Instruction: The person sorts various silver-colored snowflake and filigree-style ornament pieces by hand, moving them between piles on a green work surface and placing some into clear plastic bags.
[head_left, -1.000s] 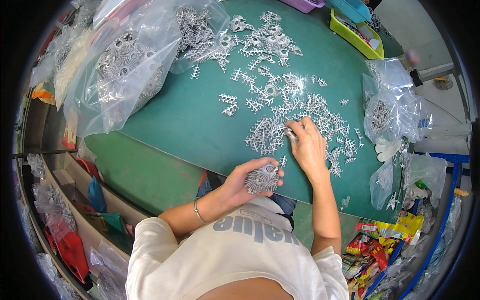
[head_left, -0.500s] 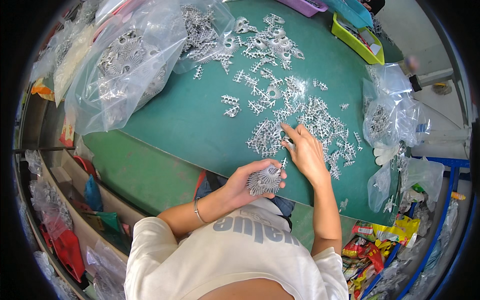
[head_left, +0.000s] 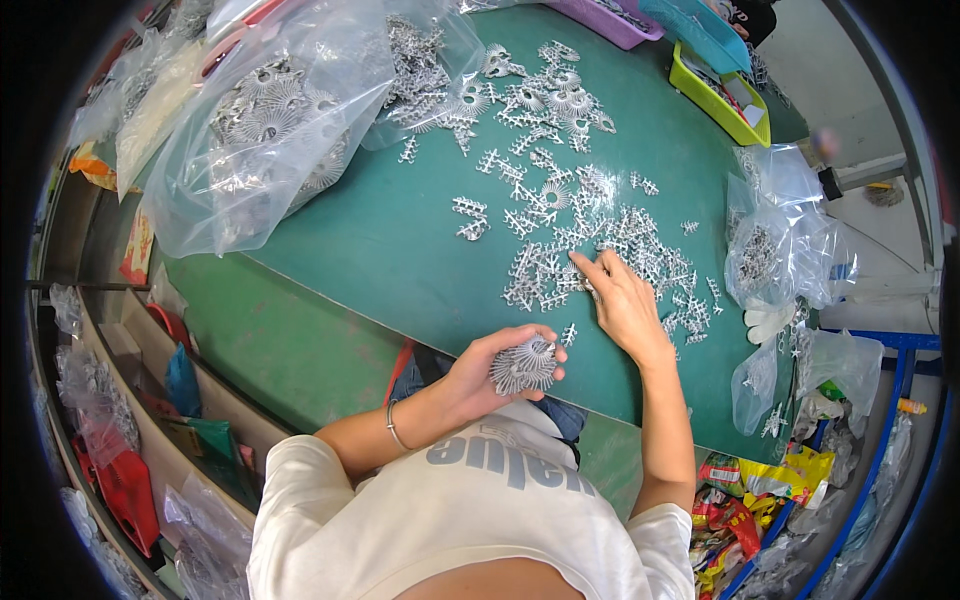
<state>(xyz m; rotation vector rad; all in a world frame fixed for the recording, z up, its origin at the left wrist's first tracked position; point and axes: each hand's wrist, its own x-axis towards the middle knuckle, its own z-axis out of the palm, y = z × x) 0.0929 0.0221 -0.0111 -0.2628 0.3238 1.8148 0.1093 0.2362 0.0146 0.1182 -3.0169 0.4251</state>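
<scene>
A small stack of silver, spiky fan-shaped metal pieces (head_left: 523, 367) lies in my left hand (head_left: 478, 372), whose fingers curl round it close to the table's near edge. My right hand (head_left: 630, 308) is over a heap of small branched silver metal pieces (head_left: 535, 275). Its index finger stretches out onto the heap, apart from the other fingers, and I see nothing held in it; the underside of the hand is hidden. One loose branched piece (head_left: 569, 335) rests between my two hands. Further off, a round spiky piece (head_left: 553, 195) sits among the branched ones.
A clear plastic bag (head_left: 290, 150) full of metal pieces takes up the far left of the green table (head_left: 400, 260). Yellow-green (head_left: 715, 95), blue (head_left: 700, 30) and purple (head_left: 625, 25) baskets stand at the far right. More clear bags (head_left: 765, 235) and a white glove (head_left: 768, 320) are along the right edge.
My right hand has shifted slightly on the heap; the spiky round piece seen at its fingertips before no longer shows there. The left hand still holds its stack, nearly in place.
</scene>
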